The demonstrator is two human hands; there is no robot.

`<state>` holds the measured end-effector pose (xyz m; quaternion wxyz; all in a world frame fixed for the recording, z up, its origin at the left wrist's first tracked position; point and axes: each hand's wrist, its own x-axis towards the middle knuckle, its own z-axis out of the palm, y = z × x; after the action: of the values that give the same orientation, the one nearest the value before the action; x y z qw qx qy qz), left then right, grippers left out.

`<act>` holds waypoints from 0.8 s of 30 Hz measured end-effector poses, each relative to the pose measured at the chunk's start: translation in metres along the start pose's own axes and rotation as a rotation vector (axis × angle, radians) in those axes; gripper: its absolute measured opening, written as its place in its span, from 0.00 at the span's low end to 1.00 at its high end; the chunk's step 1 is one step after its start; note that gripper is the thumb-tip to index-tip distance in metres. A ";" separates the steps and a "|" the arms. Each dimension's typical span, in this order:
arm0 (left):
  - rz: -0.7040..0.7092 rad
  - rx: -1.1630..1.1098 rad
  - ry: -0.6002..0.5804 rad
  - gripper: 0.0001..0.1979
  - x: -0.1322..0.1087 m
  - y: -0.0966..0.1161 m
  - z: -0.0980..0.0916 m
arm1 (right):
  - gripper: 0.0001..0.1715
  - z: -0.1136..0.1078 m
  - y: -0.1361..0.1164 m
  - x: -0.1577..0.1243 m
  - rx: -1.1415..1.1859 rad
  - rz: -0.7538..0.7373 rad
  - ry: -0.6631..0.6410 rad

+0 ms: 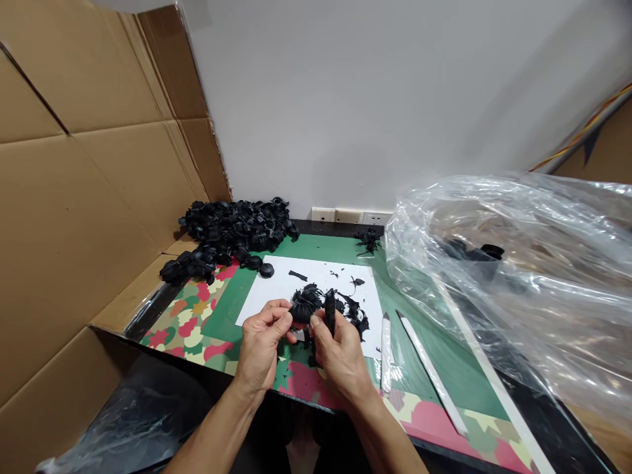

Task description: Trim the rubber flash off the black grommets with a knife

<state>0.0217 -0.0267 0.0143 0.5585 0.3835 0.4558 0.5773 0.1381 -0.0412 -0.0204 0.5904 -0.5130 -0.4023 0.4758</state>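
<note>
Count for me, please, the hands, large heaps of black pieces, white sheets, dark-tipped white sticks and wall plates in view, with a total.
Left hand and right hand: 2
Large heap of black pieces: 1
White sheet: 1
Dark-tipped white sticks: 2
Wall plates: 3
Total: 9
</note>
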 end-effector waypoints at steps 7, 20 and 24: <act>-0.043 -0.035 0.033 0.12 0.003 -0.005 -0.003 | 0.18 0.003 0.003 0.000 0.050 0.014 -0.025; -0.223 -0.318 0.056 0.08 0.010 -0.001 -0.008 | 0.23 0.004 -0.008 -0.004 0.305 0.203 -0.077; -0.292 -0.389 0.065 0.05 0.012 0.001 -0.010 | 0.25 0.001 -0.012 -0.004 0.395 0.275 -0.057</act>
<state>0.0108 -0.0162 0.0117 0.6842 0.1801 0.4044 0.5795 0.1377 -0.0450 -0.0080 0.5972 -0.4240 -0.2444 0.6355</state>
